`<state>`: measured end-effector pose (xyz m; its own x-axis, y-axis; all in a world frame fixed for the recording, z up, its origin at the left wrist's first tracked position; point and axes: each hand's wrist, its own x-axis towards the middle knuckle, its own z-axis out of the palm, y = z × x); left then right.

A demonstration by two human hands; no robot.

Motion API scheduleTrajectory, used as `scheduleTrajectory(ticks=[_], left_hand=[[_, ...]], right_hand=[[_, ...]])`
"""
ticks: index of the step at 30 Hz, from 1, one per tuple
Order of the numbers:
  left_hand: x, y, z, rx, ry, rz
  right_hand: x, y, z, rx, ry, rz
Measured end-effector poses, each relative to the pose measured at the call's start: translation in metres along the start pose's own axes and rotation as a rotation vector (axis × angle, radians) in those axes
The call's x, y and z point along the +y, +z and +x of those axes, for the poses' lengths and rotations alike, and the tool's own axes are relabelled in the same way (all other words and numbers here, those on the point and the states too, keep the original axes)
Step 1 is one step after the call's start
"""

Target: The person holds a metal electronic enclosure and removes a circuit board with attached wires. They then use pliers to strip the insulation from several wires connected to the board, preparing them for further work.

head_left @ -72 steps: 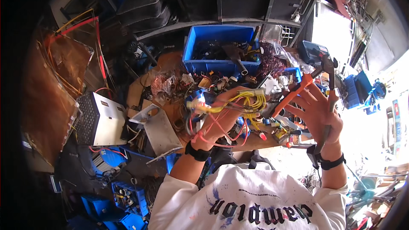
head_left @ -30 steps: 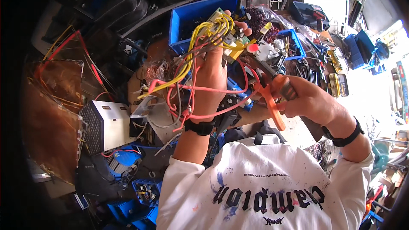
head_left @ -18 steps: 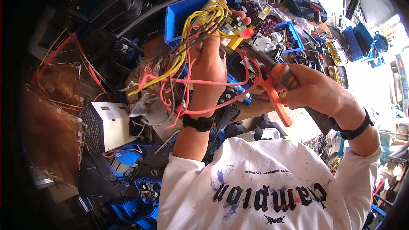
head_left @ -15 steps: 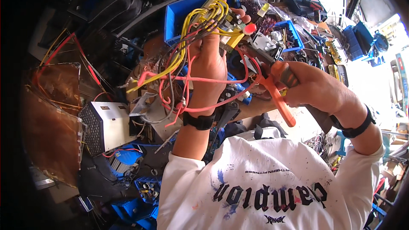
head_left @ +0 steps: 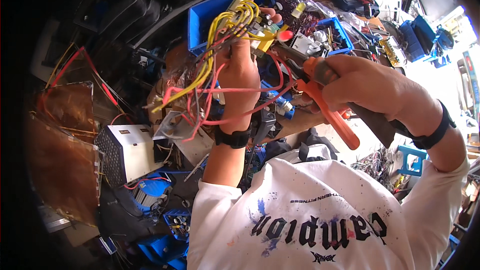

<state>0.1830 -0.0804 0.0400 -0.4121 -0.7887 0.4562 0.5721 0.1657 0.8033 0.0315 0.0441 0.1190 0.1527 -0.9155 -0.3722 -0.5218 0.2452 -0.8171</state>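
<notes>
My left hand (head_left: 241,67) is raised at the upper middle, closed around a circuit board (head_left: 260,40) with the fingers behind it. A bundle of yellow wires (head_left: 212,60) hangs from the board to the lower left, mixed with black ones. Long red wires (head_left: 235,90) loop out toward my right hand (head_left: 360,82), which is wrapped around orange-handled pliers (head_left: 332,115). Their dark jaws point at the board, close to the red loops; whether they touch a wire I cannot tell. A dark flat blade (head_left: 372,125) juts out below the same hand, its grip partly hidden.
Behind the board stands a blue bin (head_left: 200,25); a smaller blue tray (head_left: 340,37) of parts lies right of it. Loose parts and a dark tool case (head_left: 355,1) fill the far bench. At left are a white perforated metal case (head_left: 132,147) and a copper-coloured sheet (head_left: 65,155).
My right hand and the pliers have shifted a little to the right, away from the red wires. My left hand still holds the board, slightly further left in view.
</notes>
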Motion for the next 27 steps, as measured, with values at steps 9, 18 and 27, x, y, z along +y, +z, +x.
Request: scheduleTrajectory(ticks=[9, 18, 27], left_hand=[[-0.021, -0.028, 0.000, 0.030, 0.116, 0.696], [-0.046, -0.053, 0.009, -0.041, 0.290, 0.895], [-0.049, -0.056, 0.007, 0.010, 0.094, 0.627]], right_hand=[[0.021, -0.007, 0.018, -0.135, -0.476, -0.177], [-0.005, 0.012, 0.026, 0.045, 0.304, 0.390], [0.005, 0.018, 0.036, 0.035, 0.317, 0.485]])
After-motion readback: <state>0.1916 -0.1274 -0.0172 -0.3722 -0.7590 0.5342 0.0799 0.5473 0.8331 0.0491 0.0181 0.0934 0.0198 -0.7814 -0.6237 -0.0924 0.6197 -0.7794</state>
